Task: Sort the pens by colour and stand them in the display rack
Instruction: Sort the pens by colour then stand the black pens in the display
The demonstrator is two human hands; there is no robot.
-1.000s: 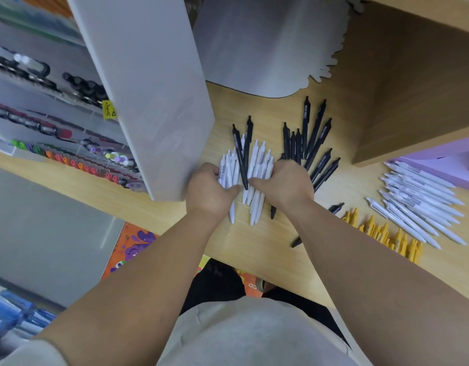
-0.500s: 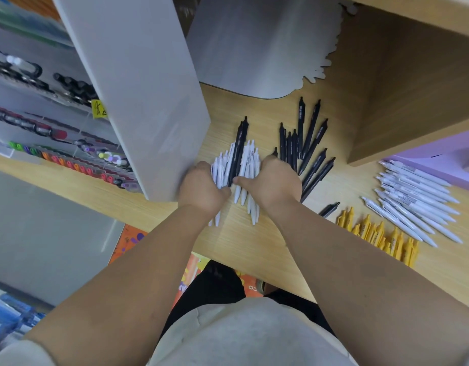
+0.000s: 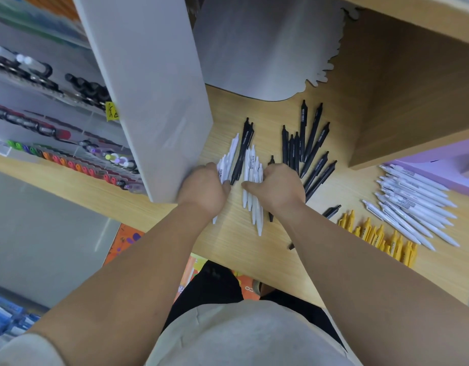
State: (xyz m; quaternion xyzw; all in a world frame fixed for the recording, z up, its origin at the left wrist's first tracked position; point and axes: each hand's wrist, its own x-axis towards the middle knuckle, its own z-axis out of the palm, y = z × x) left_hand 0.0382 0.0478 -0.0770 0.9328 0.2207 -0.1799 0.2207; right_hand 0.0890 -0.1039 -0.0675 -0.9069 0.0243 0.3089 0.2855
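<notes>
The white pens (image 3: 251, 167) lie on the wooden counter (image 3: 241, 249), mixed with two black pens (image 3: 242, 151); the left hand (image 3: 204, 191) curls round one bunch, the right hand (image 3: 278, 188) round the other, fingertips hidden underneath; to the right lie a black row (image 3: 307, 146), a yellow row (image 3: 381, 236) partly behind the forearm, and a white row (image 3: 412, 204); the display rack (image 3: 56, 143), left, holds blurred coloured pens.

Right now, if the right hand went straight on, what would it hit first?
The right hand would probably push into the white pens it touches, then the black pen beyond.
</notes>
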